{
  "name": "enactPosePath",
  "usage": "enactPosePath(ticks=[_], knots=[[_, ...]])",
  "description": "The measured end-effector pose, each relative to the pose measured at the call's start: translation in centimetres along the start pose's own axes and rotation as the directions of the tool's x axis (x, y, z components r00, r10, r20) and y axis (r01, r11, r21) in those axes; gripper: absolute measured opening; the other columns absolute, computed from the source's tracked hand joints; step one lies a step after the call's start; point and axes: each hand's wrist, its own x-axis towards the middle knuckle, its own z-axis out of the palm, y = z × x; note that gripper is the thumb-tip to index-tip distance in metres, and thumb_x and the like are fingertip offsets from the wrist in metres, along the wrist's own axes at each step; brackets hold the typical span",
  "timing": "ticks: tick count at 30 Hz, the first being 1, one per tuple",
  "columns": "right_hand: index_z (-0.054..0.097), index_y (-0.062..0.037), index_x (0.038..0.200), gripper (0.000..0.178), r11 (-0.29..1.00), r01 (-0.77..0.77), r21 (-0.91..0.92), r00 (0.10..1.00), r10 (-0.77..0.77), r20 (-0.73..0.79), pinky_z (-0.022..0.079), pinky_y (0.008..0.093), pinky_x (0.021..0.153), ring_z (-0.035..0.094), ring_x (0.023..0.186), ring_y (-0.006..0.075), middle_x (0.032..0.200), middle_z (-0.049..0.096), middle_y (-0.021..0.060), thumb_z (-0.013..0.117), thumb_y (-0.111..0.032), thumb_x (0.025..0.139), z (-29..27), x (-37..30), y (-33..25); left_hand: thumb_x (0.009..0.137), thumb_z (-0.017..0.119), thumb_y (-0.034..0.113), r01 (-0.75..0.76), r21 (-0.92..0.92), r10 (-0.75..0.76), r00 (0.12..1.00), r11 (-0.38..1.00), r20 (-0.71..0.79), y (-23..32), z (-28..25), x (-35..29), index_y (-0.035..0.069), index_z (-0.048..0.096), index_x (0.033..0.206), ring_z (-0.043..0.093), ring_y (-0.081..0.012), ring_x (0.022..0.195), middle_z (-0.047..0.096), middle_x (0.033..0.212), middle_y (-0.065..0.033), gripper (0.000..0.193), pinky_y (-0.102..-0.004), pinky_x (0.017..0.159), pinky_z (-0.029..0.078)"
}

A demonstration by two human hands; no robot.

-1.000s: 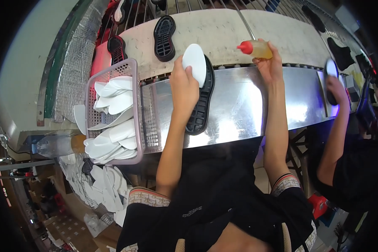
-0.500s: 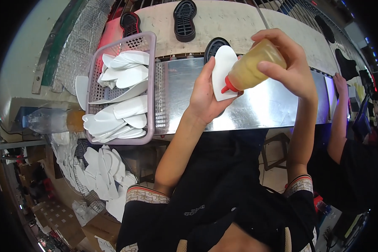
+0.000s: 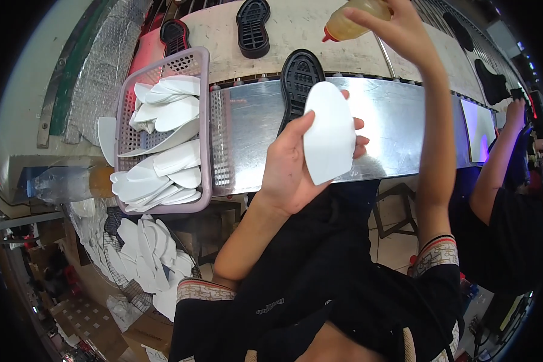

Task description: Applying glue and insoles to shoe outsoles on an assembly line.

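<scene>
My left hand (image 3: 282, 172) is closed round a white insole piece (image 3: 329, 139), thumb on one edge and fingertips showing past the other. The piece is held up flat, above the near edge of the metal strip (image 3: 244, 142). Behind it, a black shoe sole (image 3: 300, 78) lies on the strip, partly covered by the piece. Farther off at the upper right, my right hand (image 3: 398, 29) grips a squeeze bottle (image 3: 351, 27) of yellowish liquid. Its red nozzle tips down to the left, apart from the insole piece.
Left of my hands, a pale purple basket (image 3: 205, 127) holds many white insole pieces (image 3: 172, 111). More white pieces (image 3: 148, 253) lie in a wire basket below. Another black sole (image 3: 253, 30) rests on the far belt. A co-worker's hand (image 3: 515, 113) is at right.
My right hand has carried the squeeze bottle up and away from the insole piece. My left hand has drawn the piece slightly nearer, uncovering more of the black sole.
</scene>
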Motion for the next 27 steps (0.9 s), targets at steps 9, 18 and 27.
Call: enactPosePath(ticks=[9, 18, 27], knots=[[0.054, -0.0053, 0.098, 0.027, -0.37, -0.013, 0.929, 0.792, 0.563, 0.235, 0.034, 0.0254, 0.054, 0.039, 0.062, 0.0128, 0.081, 0.05, 0.0027, 0.056, -0.031, 0.089, 4.5, -10.1, 14.3, 0.097, 0.034, 0.043, -0.221, 0.554, 0.391, 0.897, 0.803, -0.209, 3.0, -3.8, 5.1, 0.0, 0.038, 0.13, 0.056, -0.0178, 0.079, 0.051, 0.089, -0.0073, 0.054, -0.0375, 0.087, 0.048], [0.049, -0.0035, 0.101, 0.029, -0.453, 0.076, 0.888, 0.812, 0.545, 0.208, 0.034, 0.0256, 0.055, 0.037, 0.065, 0.0154, 0.085, 0.047, 0.0069, 0.053, -0.028, 0.086, 4.7, -11.2, 16.9, 0.084, 0.061, 0.044, 0.225, 0.909, 0.547, 0.837, -0.35, 0.004, 4.7, -4.7, 11.5, -0.007, 0.055, 0.111, 0.065, -0.0278, 0.088, 0.064, 0.096, -0.022, 0.058, -0.0362, 0.08, 0.05], [0.046, -0.001, 0.104, 0.03, -0.495, 0.099, 0.863, 0.897, 0.419, 0.138, 0.033, 0.0251, 0.058, 0.033, 0.065, 0.0142, 0.086, 0.043, 0.007, 0.05, -0.025, 0.087, 5.3, -11.0, 16.7, 0.078, 0.069, 0.045, 0.407, 0.543, 0.496, 0.868, -0.735, 0.019, 4.6, -5.4, 14.9, -0.01, 0.057, 0.093, 0.067, -0.0402, 0.073, 0.065, 0.075, -0.0271, 0.058, -0.0452, 0.065, 0.055]])
